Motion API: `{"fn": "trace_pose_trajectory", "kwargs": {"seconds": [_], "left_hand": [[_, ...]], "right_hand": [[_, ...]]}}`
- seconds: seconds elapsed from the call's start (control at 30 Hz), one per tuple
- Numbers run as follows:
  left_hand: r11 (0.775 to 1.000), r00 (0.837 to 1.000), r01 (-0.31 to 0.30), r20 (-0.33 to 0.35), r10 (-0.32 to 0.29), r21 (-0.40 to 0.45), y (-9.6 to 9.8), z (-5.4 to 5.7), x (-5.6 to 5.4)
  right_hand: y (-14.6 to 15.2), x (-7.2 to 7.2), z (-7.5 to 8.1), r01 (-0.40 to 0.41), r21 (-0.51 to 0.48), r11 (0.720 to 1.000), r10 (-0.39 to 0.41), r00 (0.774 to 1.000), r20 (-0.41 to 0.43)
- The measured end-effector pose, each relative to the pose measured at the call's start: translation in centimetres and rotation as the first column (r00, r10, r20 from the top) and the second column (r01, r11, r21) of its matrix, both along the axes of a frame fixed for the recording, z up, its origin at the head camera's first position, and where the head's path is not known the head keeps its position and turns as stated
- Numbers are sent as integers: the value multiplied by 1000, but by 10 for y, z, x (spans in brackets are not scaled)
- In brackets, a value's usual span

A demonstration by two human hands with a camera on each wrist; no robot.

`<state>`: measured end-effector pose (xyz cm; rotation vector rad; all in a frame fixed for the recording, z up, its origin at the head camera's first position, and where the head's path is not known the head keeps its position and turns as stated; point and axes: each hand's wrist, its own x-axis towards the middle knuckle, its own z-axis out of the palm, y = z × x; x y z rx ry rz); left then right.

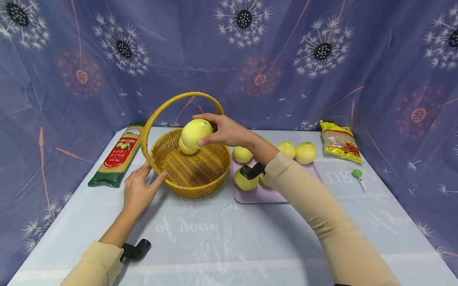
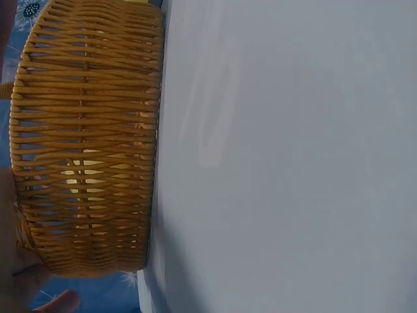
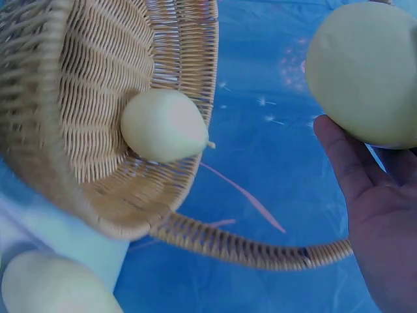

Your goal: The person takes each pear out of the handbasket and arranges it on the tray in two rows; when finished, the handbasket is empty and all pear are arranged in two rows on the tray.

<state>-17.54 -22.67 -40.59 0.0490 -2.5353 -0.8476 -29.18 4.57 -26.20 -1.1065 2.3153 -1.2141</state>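
My right hand point(image 1: 229, 130) grips a yellow pear point(image 1: 196, 133) and holds it above the round woven basket point(image 1: 195, 190). The held pear also shows in the right wrist view, with fingers curving beneath it. Inside the basket, against its far side, lies another pear point(image 3: 164, 125); in the head view the held one partly covers it. My left hand point(image 1: 138, 188) grips the basket's left rim near the foot of its arched handle point(image 1: 157, 111). More pears point(image 1: 305, 153) sit on a pink tray point(image 1: 247, 198) to the right, partly hidden by my right forearm.
A green and red pasta packet point(image 1: 119, 155) lies left of the basket. At the back right is a yellow snack bag point(image 1: 340, 142), with a green lollipop point(image 1: 357, 174) in front of it. A purple patterned cloth point(image 1: 222, 71) hangs behind the white table point(image 1: 229, 246).
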Motion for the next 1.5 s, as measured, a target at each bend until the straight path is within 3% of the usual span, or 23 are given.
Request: {"fn": "trace_pose_trajectory", "kwargs": {"seconds": [0.47,0.83,1.0,1.27,1.5], "left_hand": [[999,999,40,-23,-39,12,-8,-4,-6],[999,999,45,23,-46,27,-11,-1,-8],[998,997,53,60,-55,38,-12,-1,-8],[998,997,45,65,-47,42,-12,-2,-8],[998,996,51,70,-54,47,-12,-2,-9]], "right_hand": [[65,25,1,51,-115,992,-44,997,68],[119,45,-7,186,-143,972,-171,979,111],[144,51,-16,262,-132,956,-246,961,125],[178,56,-33,331,-100,938,-324,942,83],[206,60,-53,412,-28,911,-409,909,82]]}}
